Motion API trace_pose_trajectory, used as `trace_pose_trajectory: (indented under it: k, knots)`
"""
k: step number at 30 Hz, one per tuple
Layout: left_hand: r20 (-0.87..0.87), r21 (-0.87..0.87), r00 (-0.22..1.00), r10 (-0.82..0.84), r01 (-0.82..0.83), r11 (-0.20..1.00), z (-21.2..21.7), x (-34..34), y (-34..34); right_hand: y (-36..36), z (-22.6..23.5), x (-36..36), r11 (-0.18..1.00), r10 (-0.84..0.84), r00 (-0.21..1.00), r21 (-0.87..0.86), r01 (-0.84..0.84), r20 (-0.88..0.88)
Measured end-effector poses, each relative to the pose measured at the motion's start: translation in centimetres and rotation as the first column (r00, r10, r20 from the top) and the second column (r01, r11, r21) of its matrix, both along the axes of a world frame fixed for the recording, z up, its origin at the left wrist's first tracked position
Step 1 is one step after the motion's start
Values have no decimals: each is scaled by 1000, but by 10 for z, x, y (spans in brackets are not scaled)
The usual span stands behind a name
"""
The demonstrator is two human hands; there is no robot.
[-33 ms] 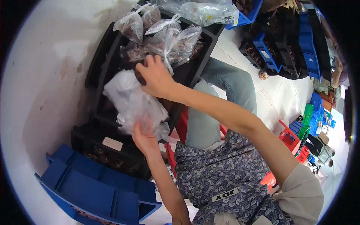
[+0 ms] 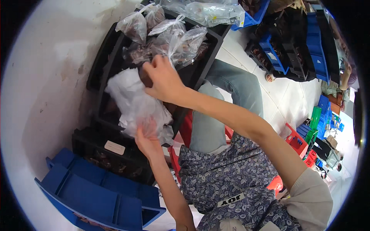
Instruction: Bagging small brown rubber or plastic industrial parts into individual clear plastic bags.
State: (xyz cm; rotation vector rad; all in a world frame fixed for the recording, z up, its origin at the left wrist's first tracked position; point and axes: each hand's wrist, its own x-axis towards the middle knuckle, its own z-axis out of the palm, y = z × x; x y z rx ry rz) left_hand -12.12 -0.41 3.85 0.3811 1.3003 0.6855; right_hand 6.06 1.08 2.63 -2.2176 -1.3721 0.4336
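Observation:
Spread over the black crate's near end is a crumpled, translucent white plastic bag. My left hand grips its lower side, with the fingers showing blurred through the film. My right hand is above the bag's right edge, its fingers curled and bent down. A small dark brown patch shows under those fingers; I cannot make out what they hold. Just beyond my right hand lie several clear knotted bags with brown contents, heaped in the far half of the black crate.
A black crate with a white label and a blue crate stand at the lower left. The pale wall rises on the left. Clear plastic packaging lies at the top. Stacked crates stand on the right.
My right hand has shifted very slightly to the right, and the white bag's top edge has changed shape a little. My left hand stays almost in place.

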Motion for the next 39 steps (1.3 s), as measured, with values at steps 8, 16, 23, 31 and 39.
trace_pose_trajectory:
  k: [8, 16, 23, 31, 39]
  knots:
    - [9, 40, 999, 50, -51, 998, 3, 20, 0, -51, 66, -4, 857, -56, 67, -13, 515, -996]
    - [-234, 148, 954, -190, 228, 962, -17, 21, -14, -42, 55, -29, 967, -186, -214, -217, 132, -959]
    - [-99, -7, 993, 65, -66, 998, -3, 22, -2, -53, -19, -41, 1000, 25, 702, 11, -25, -711]
    - [-606, 391, 794, -51, 353, 850, -9, 9, 5, -59, -16, -35, 928, 370, 911, 17, -373, -181]
    - [-596, 519, 798, 94, 293, 803, -5, 9, 12, -58, 15, -14, 922, 375, 926, -83, -377, -41]
